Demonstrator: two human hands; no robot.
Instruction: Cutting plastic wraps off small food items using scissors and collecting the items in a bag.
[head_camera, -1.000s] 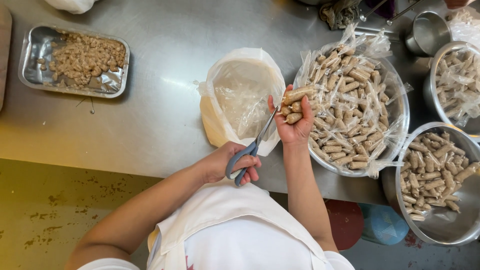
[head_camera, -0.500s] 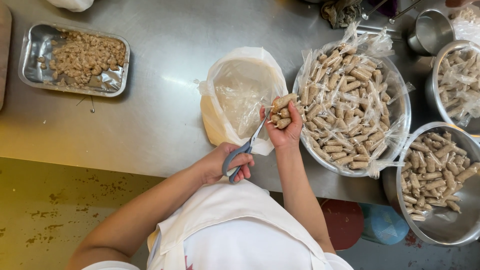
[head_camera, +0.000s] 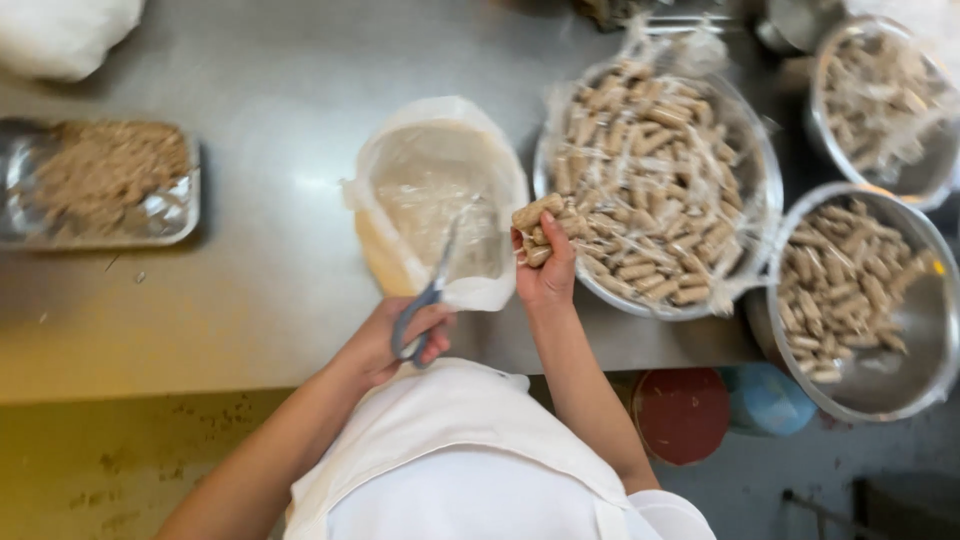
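Note:
My left hand (head_camera: 380, 348) grips blue-handled scissors (head_camera: 432, 288), their blades pointing up over a pale container lined with a clear plastic bag (head_camera: 425, 180). My right hand (head_camera: 548, 278) holds a small bunch of tan wrapped rolls (head_camera: 535, 218) between the bag and a large metal bowl (head_camera: 762, 175). That bowl is heaped with several plastic-wrapped tan rolls (head_camera: 650, 170). The scissor tips sit just left of the held rolls, apart from them.
A second metal bowl (head_camera: 925, 345) at the right holds unwrapped rolls; a third bowl (head_camera: 940, 185) is at the top right. A metal tray (head_camera: 192, 205) of crumbly brown filling lies at the left. A red lid (head_camera: 680, 415) and a blue one (head_camera: 765, 400) are below the steel counter's edge.
My right hand has carried the rolls leftward from over the big bowl to beside the bag. The scissors have tilted more upright. The view has moved closer.

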